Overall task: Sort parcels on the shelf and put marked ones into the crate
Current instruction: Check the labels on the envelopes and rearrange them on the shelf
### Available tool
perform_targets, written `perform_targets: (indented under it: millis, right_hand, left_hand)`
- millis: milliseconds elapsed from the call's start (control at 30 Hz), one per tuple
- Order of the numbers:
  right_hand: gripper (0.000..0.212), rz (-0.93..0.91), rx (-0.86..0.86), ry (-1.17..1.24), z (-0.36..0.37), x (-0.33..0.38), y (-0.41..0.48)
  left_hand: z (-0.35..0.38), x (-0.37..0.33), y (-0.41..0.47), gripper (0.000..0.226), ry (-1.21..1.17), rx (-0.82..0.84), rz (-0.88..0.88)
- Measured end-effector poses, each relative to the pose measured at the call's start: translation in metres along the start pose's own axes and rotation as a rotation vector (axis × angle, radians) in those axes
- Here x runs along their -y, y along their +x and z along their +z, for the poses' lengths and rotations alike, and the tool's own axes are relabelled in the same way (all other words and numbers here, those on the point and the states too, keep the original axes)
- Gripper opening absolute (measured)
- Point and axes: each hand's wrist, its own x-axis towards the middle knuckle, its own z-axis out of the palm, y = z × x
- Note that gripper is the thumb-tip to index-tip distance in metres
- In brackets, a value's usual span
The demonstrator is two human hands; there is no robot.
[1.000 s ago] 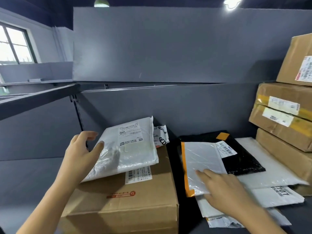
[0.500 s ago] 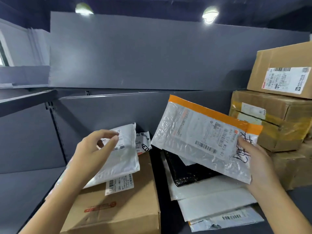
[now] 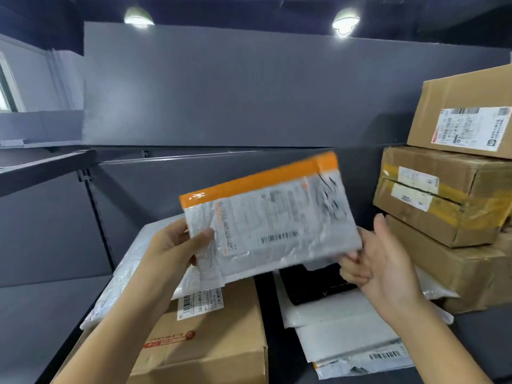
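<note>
The job looked to be in its early part: I saw no crate anywhere, and the shelf [image 3: 33, 314] held plenty of unsorted parcels, so this seemed the checking step, with the dropping-in yet to be done. The person held one orange-edged mailer [image 3: 271, 217] up in the air in front of them, above the piles and clear of all of them, its label side toward their face. The left hand [image 3: 171, 250] pinched its left edge, thumb pressed on the front and fingers curled behind. The right hand [image 3: 385, 267] sat at the lower right corner with its fingers curled under and its thumb lifted free of the plastic; I could not tell whether those fingers gripped the corner or only met it. The mailer was a flat, crinkly grey-white bag with an orange strip along the top, a printed label and a barcode, and a dark scrawl near its upper right corner that may well be the mark, though it was too blurred to read. Below it a cardboard box [image 3: 216, 342] carried a white padded mailer [image 3: 130, 273], with a black mailer [image 3: 313, 284] on a heap of white mailers [image 3: 340, 328] just beside it and stacked cartons [image 3: 443, 195] at the right.
</note>
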Motion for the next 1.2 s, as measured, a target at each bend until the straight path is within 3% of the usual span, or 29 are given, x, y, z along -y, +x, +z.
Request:
perform_targets:
  millis: [100, 167, 233, 333, 433, 533, 667, 800, 900, 1200]
  right_hand:
    - [0.079, -0.016, 0.044, -0.110, 0.006, -0.012, 0.001]
    - [0.058, -0.013, 0.118, -0.217, 0.021, -0.019, -0.002]
    - [0.036, -0.023, 0.116, -0.276, 0.037, -0.022, -0.004]
    - [0.030, -0.040, 0.006, -0.246, 0.051, -0.022, -0.002]
    - [0.026, -0.104, -0.028, -0.274, 0.053, -0.020, -0.003]
    - [0.023, -0.143, -0.016, -0.338, 0.050, -0.019, -0.006]
    - [0.028, -0.178, 0.007, -0.372, 0.045, -0.020, -0.015]
    - [0.025, -0.204, -0.145, -0.345, 0.032, -0.016, -0.034]
    - [0.025, -0.194, -0.290, -0.383, 0.016, -0.009, -0.056]
    - [0.033, -0.174, -0.690, -0.561, -0.034, 0.011, -0.131]
  left_hand:
    - [0.005, 0.006, -0.007, 0.020, -0.296, -0.026, -0.049]
    - [0.012, 0.009, -0.015, 0.028, -0.339, -0.019, -0.058]
    - [0.018, 0.014, -0.022, 0.016, -0.350, 0.030, -0.067]
    - [0.019, 0.021, -0.032, 0.027, -0.326, 0.149, -0.094]
    - [0.007, 0.024, -0.037, 0.025, -0.277, 0.241, -0.143]
    - [-0.009, 0.022, -0.039, 0.016, -0.267, 0.214, -0.159]
    - [-0.013, 0.022, -0.047, 0.030, -0.078, 0.252, -0.090]
    - [0.011, 0.024, -0.052, 0.031, -0.007, 0.348, -0.061]
    - [0.041, 0.032, -0.055, 0.018, -0.075, 0.430, -0.109]
    - [0.123, 0.053, -0.089, 0.019, -0.216, 0.656, -0.175]
